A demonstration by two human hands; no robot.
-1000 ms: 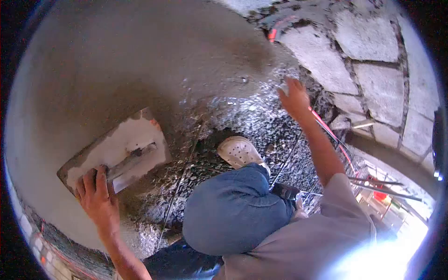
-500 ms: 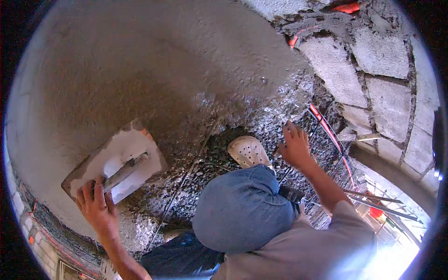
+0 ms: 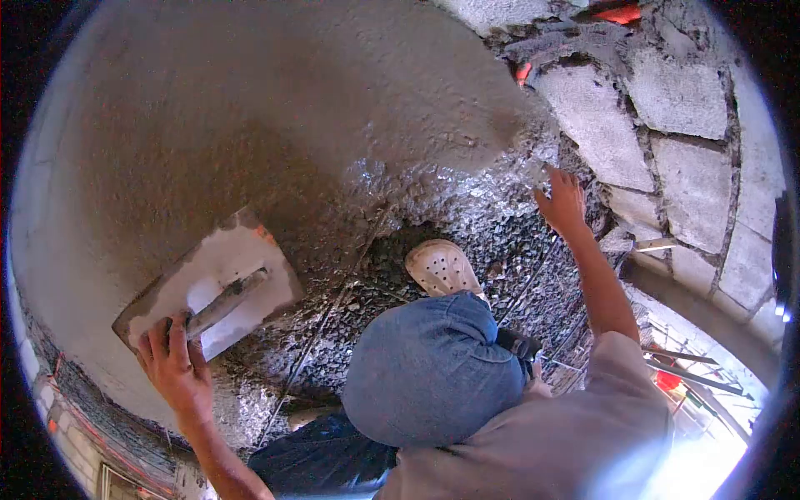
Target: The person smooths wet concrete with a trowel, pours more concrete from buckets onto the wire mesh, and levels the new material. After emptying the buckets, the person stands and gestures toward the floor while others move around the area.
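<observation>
My left hand [image 3: 177,367] grips the near end of the handle of a flat rectangular plastering trowel [image 3: 237,308]. The trowel's pale plate, rimmed with grey cement, lies on the wet concrete [image 3: 275,108]. Farther right, my right hand [image 3: 565,204] reaches out with thumb and fingers apart. Its fingertips are right at the rough edge of the concrete, close to the block wall [image 3: 600,125]. Dark gravel [image 3: 517,267] spreads under that arm and around my foot in a light perforated clog [image 3: 442,267].
My bent knee in blue jeans [image 3: 425,367] fills the lower middle. Thin rods [image 3: 312,350] cross the gravel. Orange pieces [image 3: 523,73] poke out at the wall's foot. Boards and bars [image 3: 696,375] stand in bright light at lower right.
My right hand has moved up and outward, from over the gravel to the concrete's edge by the wall; its arm now covers the red conduit. Left hand and trowel have barely shifted.
</observation>
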